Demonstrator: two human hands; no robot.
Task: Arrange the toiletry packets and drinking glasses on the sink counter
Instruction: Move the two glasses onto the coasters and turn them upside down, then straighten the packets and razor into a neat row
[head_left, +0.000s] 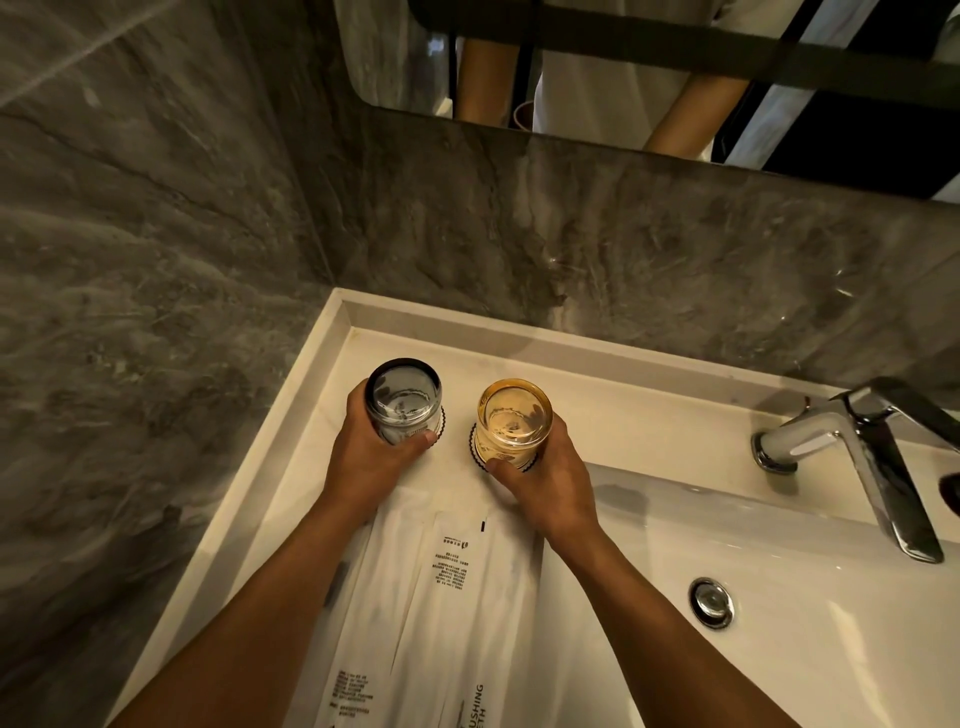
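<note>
My left hand grips a grey-blue drinking glass standing upright on a round paper coaster at the back left of the white sink counter. An amber drinking glass stands a little to its right on another scalloped coaster, and my right hand is wrapped around it. Several long white toiletry packets with black print lie side by side on the counter below the glasses, between my forearms.
A chrome faucet rises at the right over the white basin, whose chrome drain plug shows. Grey marble walls close in at the left and back. A mirror hangs above.
</note>
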